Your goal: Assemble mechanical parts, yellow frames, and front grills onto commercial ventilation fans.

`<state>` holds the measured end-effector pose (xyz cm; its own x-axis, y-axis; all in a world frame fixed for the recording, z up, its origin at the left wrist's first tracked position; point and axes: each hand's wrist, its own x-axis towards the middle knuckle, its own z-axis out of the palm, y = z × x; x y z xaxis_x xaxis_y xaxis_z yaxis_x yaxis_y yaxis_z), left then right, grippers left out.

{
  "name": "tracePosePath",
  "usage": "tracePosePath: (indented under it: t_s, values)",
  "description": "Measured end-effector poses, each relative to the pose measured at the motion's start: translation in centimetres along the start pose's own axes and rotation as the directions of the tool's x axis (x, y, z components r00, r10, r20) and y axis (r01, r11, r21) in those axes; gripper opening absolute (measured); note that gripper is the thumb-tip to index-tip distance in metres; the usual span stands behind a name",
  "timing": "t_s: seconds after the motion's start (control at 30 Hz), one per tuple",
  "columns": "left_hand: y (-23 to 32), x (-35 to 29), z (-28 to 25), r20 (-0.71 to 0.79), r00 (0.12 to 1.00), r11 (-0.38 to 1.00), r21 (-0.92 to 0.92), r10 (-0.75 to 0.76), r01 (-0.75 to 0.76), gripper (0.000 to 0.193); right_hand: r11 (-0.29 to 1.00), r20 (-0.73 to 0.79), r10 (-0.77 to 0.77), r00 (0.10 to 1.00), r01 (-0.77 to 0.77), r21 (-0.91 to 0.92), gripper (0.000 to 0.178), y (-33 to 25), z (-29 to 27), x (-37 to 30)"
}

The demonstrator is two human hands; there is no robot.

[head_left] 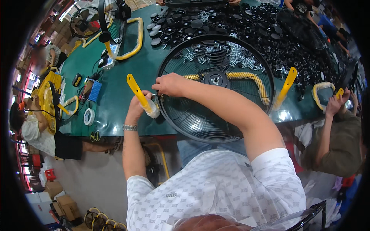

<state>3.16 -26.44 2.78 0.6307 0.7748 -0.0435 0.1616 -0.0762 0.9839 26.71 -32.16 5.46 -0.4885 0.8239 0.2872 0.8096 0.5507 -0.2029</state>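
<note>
The black fan (215, 79) lies at the near edge of the green bench (113, 86), over a yellow stand (137, 90). The right hand (169, 84) has its grip narrow at the fan's left rim; whether it holds anything I cannot tell. The left hand (137, 104) meets the stand's left arm, its grip partly hidden, so I cannot tell its state. Black parts (262, 38) heap toward the bench's far right corner.

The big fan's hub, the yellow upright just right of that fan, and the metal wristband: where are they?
Fan hub (215, 79): head view, its round face.
Yellow upright (285, 87): head view, middle of its arm.
Metal wristband (130, 127): head view, its linked band.
</note>
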Motion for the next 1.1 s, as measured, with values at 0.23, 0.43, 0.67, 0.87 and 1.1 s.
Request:
tracePosePath:
  t_s: [0.23,0.43,0.67,0.87,1.1]
  values:
    - [0.2,0.4,0.9,-0.164,0.970,0.947,-0.295,-0.177,0.123,0.027,1.000,-0.066,0.006,0.998,-0.005,0.007,0.029,0.4,0.6,0.4]
    - [1.2,-0.6,1.1,-0.092,0.970,0.877,-0.454,-0.224,0.159,0.033,0.999,-0.070,0.042,0.997,-0.041,0.021,0.027,0.3,-0.1,0.3]
    - [-0.5,1.3,0.8,-0.109,0.979,0.927,-0.354,-0.173,0.124,0.035,0.998,-0.089,0.068,0.994,-0.069,-0.010,0.027,0.8,-0.2,0.4]
    - [-1.5,2.2,1.1,-0.004,0.983,0.915,-0.365,-0.185,0.171,0.035,0.999,-0.116,0.044,0.992,-0.044,-0.001,0.027,1.1,0.0,0.5]
    - [-1.9,2.6,1.8,-0.031,0.992,0.930,-0.354,-0.119,0.100,0.039,0.995,-0.075,0.101,0.992,-0.099,0.026,0.030,1.3,-0.3,0.7]
